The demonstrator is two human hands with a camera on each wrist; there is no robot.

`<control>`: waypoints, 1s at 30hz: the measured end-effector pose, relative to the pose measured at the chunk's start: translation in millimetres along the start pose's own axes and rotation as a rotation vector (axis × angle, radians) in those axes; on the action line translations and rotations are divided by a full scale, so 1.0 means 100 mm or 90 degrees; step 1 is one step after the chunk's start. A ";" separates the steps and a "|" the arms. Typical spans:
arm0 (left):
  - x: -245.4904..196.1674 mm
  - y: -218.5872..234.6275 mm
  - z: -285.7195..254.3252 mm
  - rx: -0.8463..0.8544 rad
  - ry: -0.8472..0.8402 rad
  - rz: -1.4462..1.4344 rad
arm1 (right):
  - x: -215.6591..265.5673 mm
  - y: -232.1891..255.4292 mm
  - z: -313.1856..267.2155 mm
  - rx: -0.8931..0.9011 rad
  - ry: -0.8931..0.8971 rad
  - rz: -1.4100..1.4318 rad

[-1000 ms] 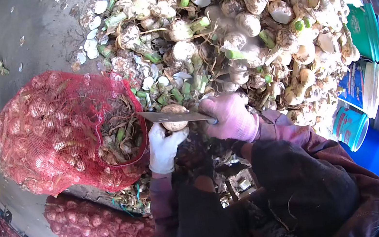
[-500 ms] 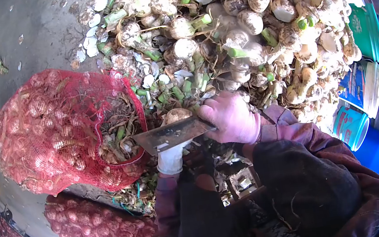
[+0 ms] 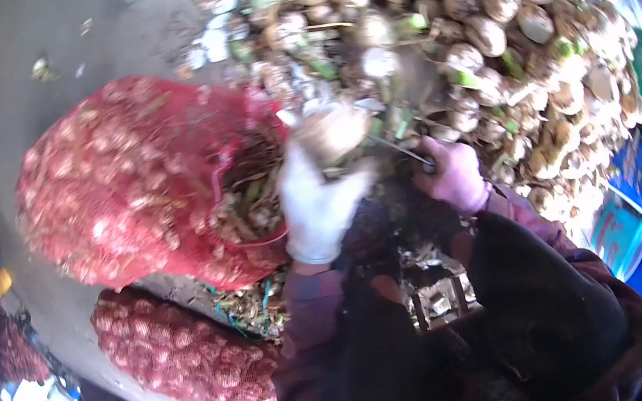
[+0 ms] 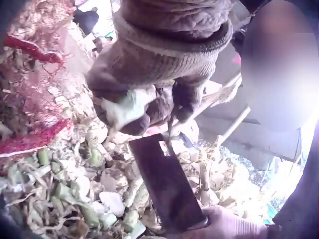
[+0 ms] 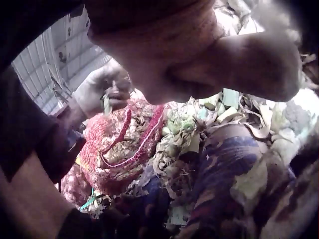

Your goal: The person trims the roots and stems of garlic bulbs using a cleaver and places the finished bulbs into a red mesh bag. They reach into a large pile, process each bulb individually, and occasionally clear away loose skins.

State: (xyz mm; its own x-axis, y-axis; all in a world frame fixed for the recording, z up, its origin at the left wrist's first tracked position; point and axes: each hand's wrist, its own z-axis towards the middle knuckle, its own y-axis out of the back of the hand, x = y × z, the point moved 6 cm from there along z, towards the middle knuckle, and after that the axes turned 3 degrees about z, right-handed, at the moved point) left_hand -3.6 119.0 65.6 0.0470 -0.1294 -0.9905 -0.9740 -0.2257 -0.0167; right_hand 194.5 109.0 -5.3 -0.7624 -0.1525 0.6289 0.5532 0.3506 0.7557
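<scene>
My white-gloved left hand (image 3: pixel 313 212) holds a garlic bulb (image 3: pixel 334 134), blurred by motion, beside the mouth of the red mesh bag (image 3: pixel 119 181). In my pink-gloved right hand (image 3: pixel 457 176) is a cleaver (image 3: pixel 394 148), its blade seen nearly edge-on and pointing toward the bulb. The left wrist view shows the broad, dark rectangular cleaver blade (image 4: pixel 167 181) below the left hand's fingers. From the right wrist, the left hand (image 5: pixel 107 87) appears curled above the bag, while the right hand (image 5: pixel 184 59) fills the top and hides the cleaver.
A large heap of garlic bulbs (image 3: pixel 534 69) with cut stems spreads at the upper right. Another full mesh bag (image 3: pixel 186 349) lies below the open one. Tubs, one of them teal (image 3: pixel 623 234), stand at the right edge. Trimmings and stalks (image 4: pixel 79 199) litter the ground.
The left hand has risen with the bulb, away from the cleaver. The cleaver has drawn back right and turned from flat to edge-on. The head view has shifted, moving the scene right.
</scene>
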 end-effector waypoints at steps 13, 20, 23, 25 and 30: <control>1.00 1.71 -0.63 -0.222 0.473 1.170 | -0.01 -0.15 -0.03 0.115 -0.096 0.031; 0.74 1.50 -0.64 -0.243 0.221 0.828 | 0.24 -0.10 0.10 0.158 -0.033 0.001; 0.66 0.90 -0.54 -0.144 0.200 0.089 | 0.56 0.00 0.22 0.082 0.092 0.103; 0.73 0.55 -0.53 -0.084 0.215 -0.032 | 0.68 0.03 0.25 0.041 0.163 0.111; 0.91 0.19 -0.57 -0.062 0.259 -0.271 | 0.70 0.07 0.19 0.115 0.203 -0.036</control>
State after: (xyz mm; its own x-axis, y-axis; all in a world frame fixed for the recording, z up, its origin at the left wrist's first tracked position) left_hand -4.8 48.1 -16.9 0.5288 -0.3625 -0.7674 -0.8268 -0.4241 -0.3694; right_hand 138.5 118.5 40.5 -0.6321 -0.4463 0.6335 0.4229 0.4863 0.7646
